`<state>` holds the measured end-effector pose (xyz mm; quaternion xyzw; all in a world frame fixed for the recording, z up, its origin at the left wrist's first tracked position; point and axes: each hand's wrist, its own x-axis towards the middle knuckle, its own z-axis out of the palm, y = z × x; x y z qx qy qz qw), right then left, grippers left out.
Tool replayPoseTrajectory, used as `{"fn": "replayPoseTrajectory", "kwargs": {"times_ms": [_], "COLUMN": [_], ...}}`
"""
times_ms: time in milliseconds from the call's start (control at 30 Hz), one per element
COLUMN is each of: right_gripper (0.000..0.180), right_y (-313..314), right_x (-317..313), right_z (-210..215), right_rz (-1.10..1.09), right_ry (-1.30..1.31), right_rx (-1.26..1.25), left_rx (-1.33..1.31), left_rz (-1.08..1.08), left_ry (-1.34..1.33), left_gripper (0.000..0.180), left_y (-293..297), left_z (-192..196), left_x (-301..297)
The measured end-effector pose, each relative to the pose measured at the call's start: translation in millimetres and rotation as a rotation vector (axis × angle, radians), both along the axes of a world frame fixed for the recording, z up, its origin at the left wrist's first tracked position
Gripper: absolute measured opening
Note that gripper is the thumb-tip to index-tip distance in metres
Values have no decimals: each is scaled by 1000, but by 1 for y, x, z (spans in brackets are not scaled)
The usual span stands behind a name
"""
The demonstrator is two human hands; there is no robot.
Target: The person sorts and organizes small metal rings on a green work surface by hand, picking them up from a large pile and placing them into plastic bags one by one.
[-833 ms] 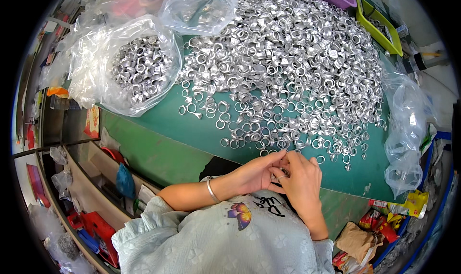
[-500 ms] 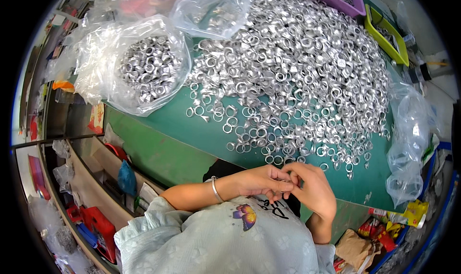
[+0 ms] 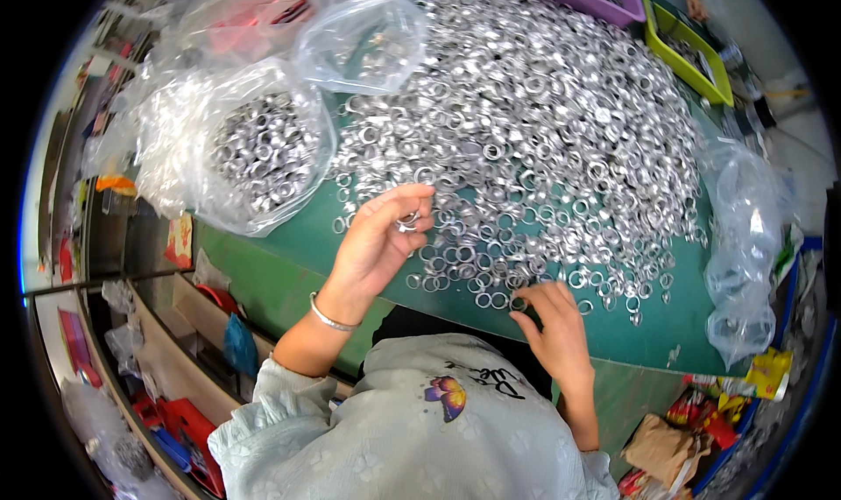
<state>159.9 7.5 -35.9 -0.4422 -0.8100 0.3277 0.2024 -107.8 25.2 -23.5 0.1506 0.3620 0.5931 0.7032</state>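
Note:
A large heap of silver metal rings spreads over the green table. My left hand is raised above the heap's near left edge, its fingers curled round a few silver rings. Near the table's front edge my right hand reaches to the loose rings, with thumb and forefinger at a single ring; this ring seems to be pinched between them. To the left of the heap, a clear plastic bag stands open with many rings inside.
Behind that bag lies a second clear bag holding a few pieces. A purple basket and a yellow-green basket stand at the far right. Crumpled clear plastic covers the right edge. Shelves and drawers are at the left.
My hands were together close to my body; now they are apart. The left has moved forward and left over the rings, the right down to the rings at the front edge.

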Motion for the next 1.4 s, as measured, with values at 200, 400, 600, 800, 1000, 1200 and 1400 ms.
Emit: {"fn": "replayPoseTrajectory", "kwargs": {"times_ms": [200, 400, 600, 800, 1000, 1200, 1400], "right_gripper": [30, 28, 23, 32, 47, 30, 27], "right_y": [-14, -11, -14, -5, 22, 17, 20], "right_x": [10, 37, 68, 73, 45, 89, 109], "right_z": [-23, -47, -45, -46, -25, -45, -39], "right_rz": [-70, -329, -529, -637, -198, -148, -306], "right_ry": [-136, -202, -221, -150, -238, -329, -341], "right_rx": [233, 383, 390, 405, 322, 355, 390], "left_rx": [-223, 157, 435, 679, 851, 963, 1000], "left_rz": [-280, -244, -212, -194, -350, -598, -654], "left_ry": [69, 587, 1244, 1508, 1726, 1922, 1873], "left_gripper": [21, 18, 22, 34, 36, 57, 58], "left_y": [-19, -15, 9, 22, 25, 2, -12], "left_z": [-18, -26, -25, -43, -53, -41, -51], "left_x": [55, 92, 92, 124, 144, 121, 135]}}
